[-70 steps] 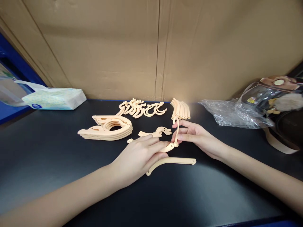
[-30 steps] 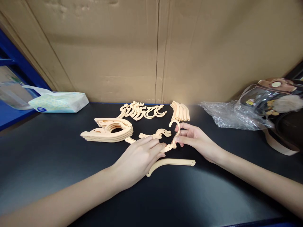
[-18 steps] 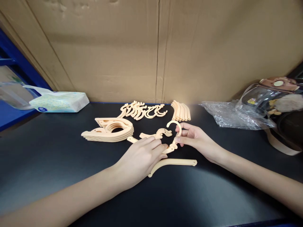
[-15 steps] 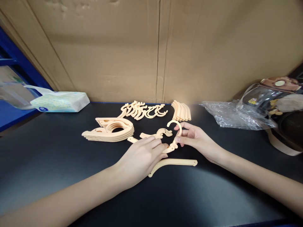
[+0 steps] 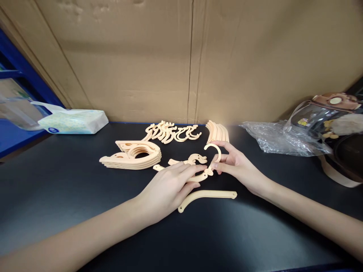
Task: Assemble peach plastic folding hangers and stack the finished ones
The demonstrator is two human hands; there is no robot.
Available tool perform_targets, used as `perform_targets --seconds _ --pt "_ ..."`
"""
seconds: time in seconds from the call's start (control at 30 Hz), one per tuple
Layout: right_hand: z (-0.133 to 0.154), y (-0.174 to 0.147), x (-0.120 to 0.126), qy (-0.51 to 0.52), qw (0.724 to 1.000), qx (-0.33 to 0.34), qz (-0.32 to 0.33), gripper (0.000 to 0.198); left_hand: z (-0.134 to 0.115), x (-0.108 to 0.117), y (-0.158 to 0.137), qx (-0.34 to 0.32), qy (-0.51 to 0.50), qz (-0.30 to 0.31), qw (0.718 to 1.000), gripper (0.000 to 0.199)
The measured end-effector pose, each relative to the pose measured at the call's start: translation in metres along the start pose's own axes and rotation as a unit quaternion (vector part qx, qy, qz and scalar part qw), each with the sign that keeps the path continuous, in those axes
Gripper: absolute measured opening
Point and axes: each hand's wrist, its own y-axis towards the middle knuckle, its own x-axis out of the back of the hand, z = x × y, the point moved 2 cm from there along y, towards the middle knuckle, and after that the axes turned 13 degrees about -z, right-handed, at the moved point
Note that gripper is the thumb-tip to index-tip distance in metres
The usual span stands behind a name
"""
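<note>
My left hand [image 5: 167, 189] is closed on a beige plastic hanger arm [image 5: 199, 178], pressing it near the table; most of it is under the fingers. Between the thumb and fingers of my right hand [image 5: 236, 162] is a beige hanger hook [image 5: 219, 153], its curve upward. The hook's lower end meets the tip of the held arm; whether they are joined I cannot tell. A loose hanger arm [image 5: 210, 193] lies just in front of my hands. Behind my left fingers lies another curved beige piece [image 5: 195, 158], partly covered.
Folded hangers [image 5: 133, 163] are stacked on the black table [image 5: 215, 238] at left. Farther back lie several loose hooks [image 5: 163, 132] and a row of hanger arms [image 5: 218, 132]. A tissue pack [image 5: 76, 121] sits left; a plastic bag [image 5: 280, 139] and a bottle [image 5: 314, 117] stand right. Cardboard [image 5: 136, 64] rises behind.
My right hand has shifted slightly right with the hook, which leans a little more to the right. My left hand stays on the hanger arm, its fingers slightly moved.
</note>
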Motion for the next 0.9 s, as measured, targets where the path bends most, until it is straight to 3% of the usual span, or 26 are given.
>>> perform_targets --seconds 0.53,0.9 --pt "-0.0008 -0.0024 0.0014 0.019 0.997 -0.01 0.069 0.048 -0.0001 0.0028 0.0009 -0.013 -0.037 -0.009 0.999 0.028" --pt "-0.0028 -0.0009 -0.0011 -0.003 0.999 0.012 0.039 0.049 0.003 -0.0006 0.0004 -0.029 -0.003 -0.003 1.0 0.026"
